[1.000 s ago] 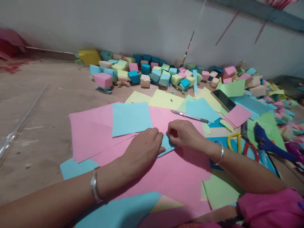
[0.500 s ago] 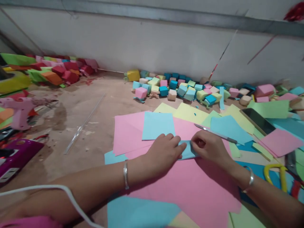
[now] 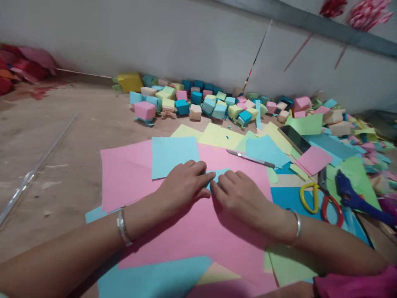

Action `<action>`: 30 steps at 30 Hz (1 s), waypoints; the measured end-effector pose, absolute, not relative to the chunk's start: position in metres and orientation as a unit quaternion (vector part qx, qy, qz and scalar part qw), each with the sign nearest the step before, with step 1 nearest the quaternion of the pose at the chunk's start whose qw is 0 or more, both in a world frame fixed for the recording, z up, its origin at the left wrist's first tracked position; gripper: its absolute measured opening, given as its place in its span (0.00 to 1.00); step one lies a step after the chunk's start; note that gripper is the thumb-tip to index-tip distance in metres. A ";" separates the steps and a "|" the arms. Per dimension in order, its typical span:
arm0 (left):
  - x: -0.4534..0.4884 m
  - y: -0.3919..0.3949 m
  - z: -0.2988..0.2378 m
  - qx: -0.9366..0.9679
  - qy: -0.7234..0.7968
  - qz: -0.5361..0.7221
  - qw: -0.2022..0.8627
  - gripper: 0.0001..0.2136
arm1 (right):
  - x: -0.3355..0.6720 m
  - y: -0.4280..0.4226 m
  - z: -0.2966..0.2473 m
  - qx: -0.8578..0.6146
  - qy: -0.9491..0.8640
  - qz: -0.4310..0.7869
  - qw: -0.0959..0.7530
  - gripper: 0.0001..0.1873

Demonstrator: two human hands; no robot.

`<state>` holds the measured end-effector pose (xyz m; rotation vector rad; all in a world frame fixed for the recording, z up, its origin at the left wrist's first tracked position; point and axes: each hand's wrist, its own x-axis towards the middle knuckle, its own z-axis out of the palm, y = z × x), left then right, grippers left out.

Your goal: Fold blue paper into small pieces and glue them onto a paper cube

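A small folded piece of light blue paper (image 3: 219, 173) lies between my hands on a large pink sheet (image 3: 198, 240), mostly covered by my fingers. My left hand (image 3: 187, 182) holds its left part, with thumb and index finger pointing right. Close beside it, my right hand (image 3: 240, 196) grips the right part, its fingers curled downward. The fingertips of both hands nearly meet. Just behind my left hand lies a flat light blue square sheet (image 3: 173, 153). A slim craft knife (image 3: 249, 158) rests beyond my right hand.
Several small coloured paper boxes (image 3: 196, 111) line the wall. To the right are a phone (image 3: 294, 138), scissors with yellow and red handles (image 3: 322, 198) and a dark blue glue gun (image 3: 356, 196). A clear stick (image 3: 29, 178) lies left. A pink sleeve (image 3: 356, 283) shows lower right.
The view has swung to the right, bringing the whole scissors and the glue gun in. My right hand has closed in on my left, its fingers now turned down over the folded paper.
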<state>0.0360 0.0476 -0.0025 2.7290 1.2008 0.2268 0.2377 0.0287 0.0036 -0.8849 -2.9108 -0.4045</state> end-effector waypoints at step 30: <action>0.058 -0.016 -0.004 0.906 0.420 0.004 -0.049 0.36 | 0.237 -0.009 -0.015 -0.303 -0.924 -0.223 -0.066 0.31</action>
